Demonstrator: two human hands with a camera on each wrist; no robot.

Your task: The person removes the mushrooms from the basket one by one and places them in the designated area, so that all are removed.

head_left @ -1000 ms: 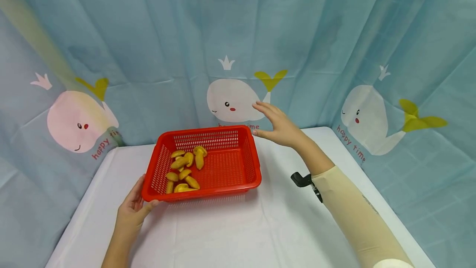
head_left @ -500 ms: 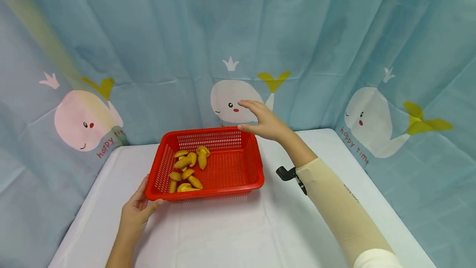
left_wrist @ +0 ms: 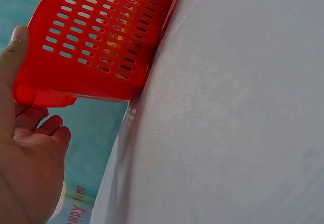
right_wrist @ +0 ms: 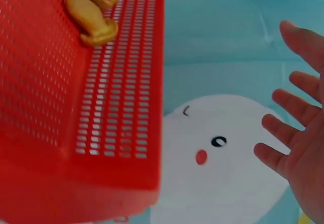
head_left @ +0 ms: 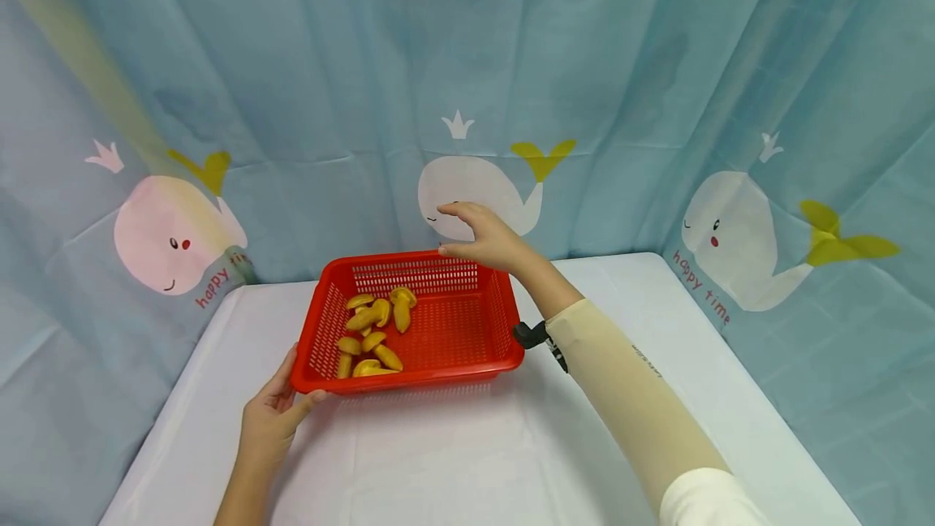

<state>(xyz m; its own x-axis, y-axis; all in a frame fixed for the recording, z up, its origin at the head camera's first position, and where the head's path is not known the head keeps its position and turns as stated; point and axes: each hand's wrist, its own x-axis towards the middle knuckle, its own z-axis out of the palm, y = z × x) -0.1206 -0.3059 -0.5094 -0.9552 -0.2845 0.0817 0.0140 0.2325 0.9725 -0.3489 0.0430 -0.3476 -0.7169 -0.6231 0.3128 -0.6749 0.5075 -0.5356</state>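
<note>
Your left hand [head_left: 269, 427] grips red basket [head_left: 447, 337], near-left corner | right hand [head_left: 488, 240] spread, holding nothing, near far edge | mushrooms [head_left: 368, 316] toward left edge

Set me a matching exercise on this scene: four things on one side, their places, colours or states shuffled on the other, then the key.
Things
1. left hand
2. mushrooms
3. right hand
4. forearm sleeve

Places, colours, states
A. apart from the red plastic basket, holding nothing
B. beige
C. gripping the basket at its near left corner
D. inside the basket, gathered toward its left side

Right pairs: 1-C, 2-D, 3-A, 4-B
</note>
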